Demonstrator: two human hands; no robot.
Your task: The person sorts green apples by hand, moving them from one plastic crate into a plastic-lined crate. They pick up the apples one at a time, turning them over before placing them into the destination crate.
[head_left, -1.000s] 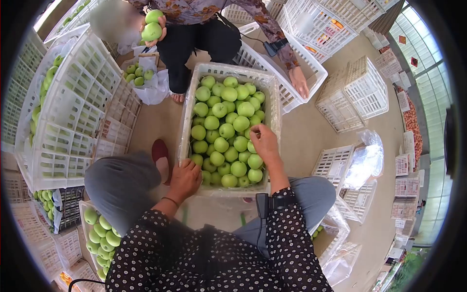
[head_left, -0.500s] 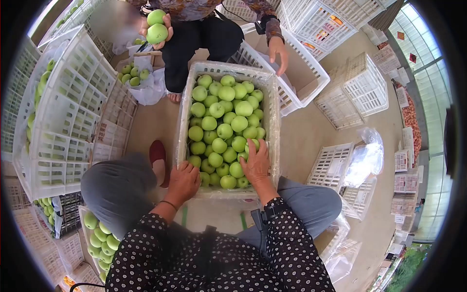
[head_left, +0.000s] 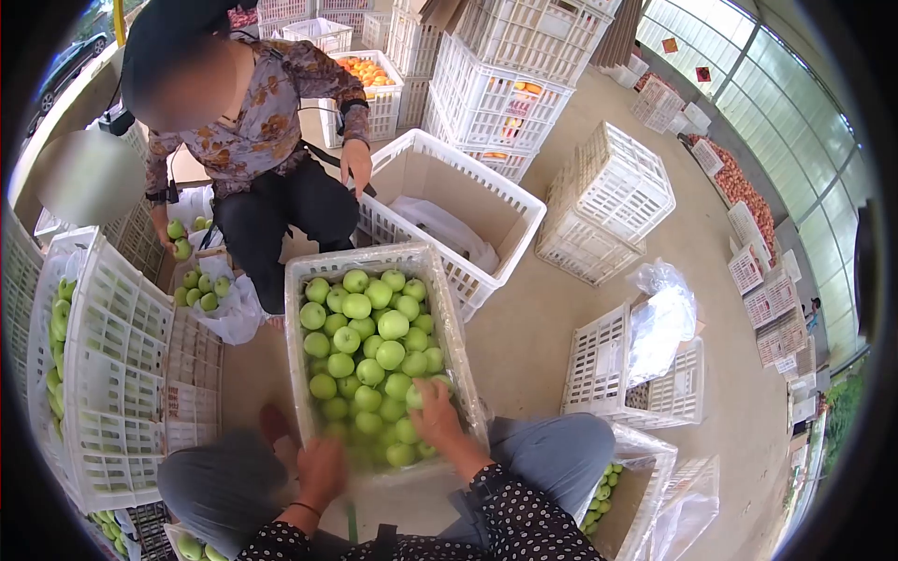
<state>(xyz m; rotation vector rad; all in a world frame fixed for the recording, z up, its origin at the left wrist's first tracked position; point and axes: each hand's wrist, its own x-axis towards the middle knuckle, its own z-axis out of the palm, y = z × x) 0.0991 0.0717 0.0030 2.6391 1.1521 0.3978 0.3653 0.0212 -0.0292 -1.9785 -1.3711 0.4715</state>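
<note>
A white plastic crate [head_left: 466, 374] lined with clear film stands in front of me, filled with green apples [head_left: 371, 372]. At its near left corner is my left hand [head_left: 321, 467], its fingers smeared by motion. Over the apples along the near right side reaches my right hand [head_left: 436, 416], thumb and bent fingers closed around a green apple [head_left: 414, 396]. Across the crate sits a co-worker, whose hand [head_left: 165, 229] holds green apples [head_left: 178, 237] low on the left; the co-worker's other hand [head_left: 356, 166] hangs over an open white crate.
That open crate [head_left: 524, 234] has cardboard and film inside. Apple-filled crates [head_left: 122, 355] rise on my left. Stacked crates [head_left: 608, 201] stand to the right, with a crate holding plastic film [head_left: 659, 327] nearer. Another lined crate [head_left: 645, 467] sits by my right knee.
My view has tilted up and shifted, bringing more of the co-worker into sight. The co-worker's apple-holding hand has lowered towards the bagged apples. My right hand stays at the crate's right side; my left is now blurred.
</note>
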